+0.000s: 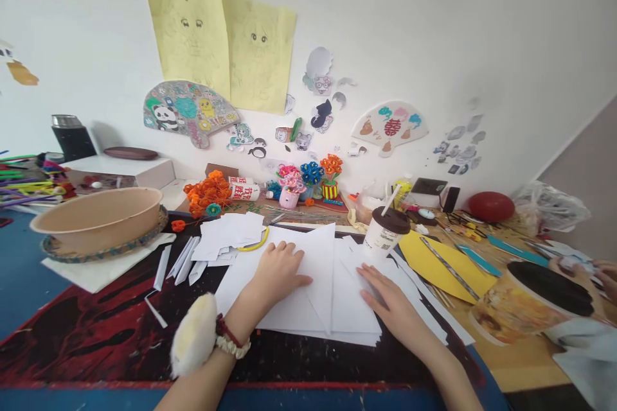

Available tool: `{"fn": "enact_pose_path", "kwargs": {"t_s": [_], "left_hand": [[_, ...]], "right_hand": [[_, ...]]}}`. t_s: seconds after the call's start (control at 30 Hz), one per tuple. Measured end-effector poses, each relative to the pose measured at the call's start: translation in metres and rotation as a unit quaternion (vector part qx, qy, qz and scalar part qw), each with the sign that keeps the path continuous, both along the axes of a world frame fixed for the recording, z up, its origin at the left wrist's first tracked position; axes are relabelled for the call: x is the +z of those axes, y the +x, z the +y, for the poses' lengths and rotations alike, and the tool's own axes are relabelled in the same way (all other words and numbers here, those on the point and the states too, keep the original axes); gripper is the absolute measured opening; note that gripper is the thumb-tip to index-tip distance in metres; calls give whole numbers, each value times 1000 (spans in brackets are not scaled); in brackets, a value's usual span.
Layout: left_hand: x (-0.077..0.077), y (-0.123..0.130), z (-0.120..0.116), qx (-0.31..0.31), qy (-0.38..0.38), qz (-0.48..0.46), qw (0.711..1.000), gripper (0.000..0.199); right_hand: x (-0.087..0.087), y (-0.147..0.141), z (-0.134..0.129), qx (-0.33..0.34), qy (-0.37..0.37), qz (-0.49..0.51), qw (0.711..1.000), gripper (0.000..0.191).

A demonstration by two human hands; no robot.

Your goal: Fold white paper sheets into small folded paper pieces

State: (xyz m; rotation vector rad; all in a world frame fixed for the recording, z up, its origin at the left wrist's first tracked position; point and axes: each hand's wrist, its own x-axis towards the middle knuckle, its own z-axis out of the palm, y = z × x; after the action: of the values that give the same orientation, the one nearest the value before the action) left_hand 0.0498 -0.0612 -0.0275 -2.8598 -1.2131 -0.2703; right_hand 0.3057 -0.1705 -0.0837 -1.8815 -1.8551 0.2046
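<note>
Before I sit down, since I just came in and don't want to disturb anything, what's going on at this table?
Someone is working with white paper sheets. The left hand lies palm down on them, and the right hand rests along their right side. Folded paper strips and a pile of small paper pieces lie to the left; a lidded cup with a straw stands beyond the right hand. At the far right, another person's hand is partly in view.

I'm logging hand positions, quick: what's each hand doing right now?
Left hand: open, palm down on the white paper, fingers slightly bent.
Right hand: open, fingers extended at the paper's right side, gripping nothing visible.
</note>
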Motion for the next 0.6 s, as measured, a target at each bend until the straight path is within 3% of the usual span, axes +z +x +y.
{"fn": "enact_pose_path", "kwargs": {"t_s": [0.17,0.33,0.47,0.6], "left_hand": [[14,-5,-7,-54,-27,20,998,55],[18,-2,-7,-97,-23,60,993,35],[11,1,-5,-113,-2,51,992,32],[7,-1,-3,-90,-14,13,996,31]], "right_hand": [[-2,0,10,-24,15,7,1000,48],[24,-22,28,5,62,40,997,38],[47,-50,50,111,21,107,988,35],[52,-70,68,226,-66,115,965,73]]}}
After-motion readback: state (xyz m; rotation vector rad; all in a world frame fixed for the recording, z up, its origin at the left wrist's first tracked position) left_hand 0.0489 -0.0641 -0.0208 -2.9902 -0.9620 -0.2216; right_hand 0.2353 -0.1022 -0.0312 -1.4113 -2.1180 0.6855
